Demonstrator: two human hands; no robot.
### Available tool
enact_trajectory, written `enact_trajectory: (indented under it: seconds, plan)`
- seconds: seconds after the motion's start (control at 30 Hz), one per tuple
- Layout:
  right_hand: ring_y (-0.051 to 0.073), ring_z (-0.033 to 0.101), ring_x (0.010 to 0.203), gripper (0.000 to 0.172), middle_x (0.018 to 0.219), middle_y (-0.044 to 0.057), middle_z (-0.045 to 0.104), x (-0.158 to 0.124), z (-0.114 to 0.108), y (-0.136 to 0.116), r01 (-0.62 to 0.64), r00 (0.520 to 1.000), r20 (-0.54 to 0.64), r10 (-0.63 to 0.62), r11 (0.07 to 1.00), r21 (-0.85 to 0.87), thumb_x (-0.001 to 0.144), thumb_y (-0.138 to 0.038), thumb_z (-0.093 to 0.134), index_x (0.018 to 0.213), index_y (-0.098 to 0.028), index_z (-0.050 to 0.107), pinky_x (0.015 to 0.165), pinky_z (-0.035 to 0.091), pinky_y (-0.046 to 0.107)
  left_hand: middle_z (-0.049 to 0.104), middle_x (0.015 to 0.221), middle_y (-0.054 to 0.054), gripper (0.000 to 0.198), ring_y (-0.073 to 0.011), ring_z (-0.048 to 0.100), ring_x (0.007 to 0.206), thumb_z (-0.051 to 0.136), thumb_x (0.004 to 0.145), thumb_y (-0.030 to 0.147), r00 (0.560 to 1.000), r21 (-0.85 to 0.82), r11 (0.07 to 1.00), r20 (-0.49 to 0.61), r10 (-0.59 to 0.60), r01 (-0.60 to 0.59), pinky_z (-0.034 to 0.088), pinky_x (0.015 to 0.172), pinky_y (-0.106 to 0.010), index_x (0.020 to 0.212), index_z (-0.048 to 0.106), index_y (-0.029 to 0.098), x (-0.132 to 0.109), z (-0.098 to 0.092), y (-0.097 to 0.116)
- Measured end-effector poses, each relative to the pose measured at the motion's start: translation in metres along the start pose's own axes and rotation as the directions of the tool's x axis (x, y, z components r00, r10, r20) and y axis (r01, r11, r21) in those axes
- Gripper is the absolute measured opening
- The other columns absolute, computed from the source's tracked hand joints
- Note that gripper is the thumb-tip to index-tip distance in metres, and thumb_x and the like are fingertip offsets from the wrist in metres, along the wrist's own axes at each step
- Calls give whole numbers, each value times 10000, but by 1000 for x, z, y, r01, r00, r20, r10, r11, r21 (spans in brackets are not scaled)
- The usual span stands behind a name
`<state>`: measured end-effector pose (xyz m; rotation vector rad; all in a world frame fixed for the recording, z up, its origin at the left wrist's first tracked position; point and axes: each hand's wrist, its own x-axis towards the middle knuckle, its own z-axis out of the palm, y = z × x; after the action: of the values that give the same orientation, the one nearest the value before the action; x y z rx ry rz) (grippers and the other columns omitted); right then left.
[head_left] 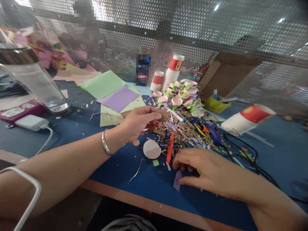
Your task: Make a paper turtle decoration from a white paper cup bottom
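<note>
The left hand (141, 123) reaches in from the left over the worktop (149, 181), its grip closed in a pinch between thumb and fingers. A piece of corrugated cardboard (166, 116) sits at that pinch, its free end jutting past the fingertips toward the right edge of the worktop. More brown cardboard shows on the wrist side of the hand; whether it is the same piece, I cannot tell.

The right hand (204, 168) is low over the worktop, near its front edge (125, 195). Its grip is loosely open, fingers curled and thumb held apart below them. A small purple paper strip (177, 180) lies at the thumb tip, toward the left edge from the hand; whether the thumb presses on it is unclear.

Between the hands lie a white disc (152, 149) and an orange-red stick-like tool (170, 148), the tool's lower end just beside the right fingers. Behind them spreads a heap of scraps (190, 133), with a blue glue gun (214, 132) on its right side. Farther back, a purple sheet (117, 98) overlaps a green sheet (104, 84).
</note>
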<state>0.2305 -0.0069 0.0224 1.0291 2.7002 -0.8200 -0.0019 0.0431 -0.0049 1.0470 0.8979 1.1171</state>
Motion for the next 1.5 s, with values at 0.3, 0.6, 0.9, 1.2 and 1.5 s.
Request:
enact_trajectory:
  seconds: [0.3,0.6,0.9,1.2,1.5]
  plan:
    - [130,559,736,104,858,-5,631,1,-1,-2,1,1000,5,-2,990,143,866,-228,663,802,-203,584,642,423,242,649,631,-4,119,-88,612,584,652,855,166,1000,15,1000,5,-2,1,465,586,-219,768,573,150,-3,4,2]
    - [95,527,611,226,712,-44,570,-2,-10,10,21,916,-352,192,853,522,885,-431,688,872,-218,612,565,426,211,708,726,-35,111,-112,685,658,683,840,159,993,173,984,121,9,-30,531,621,-225,815,575,147,-11,9,0]
    - [77,510,602,234,698,-54,555,7,-10,16,20,887,-387,250,818,574,887,-426,691,859,-207,614,561,404,198,676,738,-42,146,-101,644,641,719,820,212,968,234,968,251,30,-91,558,639,-251,843,608,120,-16,13,-5]
    - [75,510,564,240,660,-53,551,10,-9,15,-30,892,-341,296,792,610,886,-435,683,832,-219,593,505,377,205,674,737,-48,234,-122,643,651,750,800,300,937,278,950,347,42,-145,551,639,-282,853,604,125,-15,10,-8]
    - [82,499,567,210,667,-46,557,11,-9,14,-35,897,-336,288,803,595,880,-411,680,821,-223,608,512,373,220,633,688,-21,309,-122,598,626,781,741,366,939,351,922,342,34,-161,460,580,-260,798,569,148,-16,12,-6]
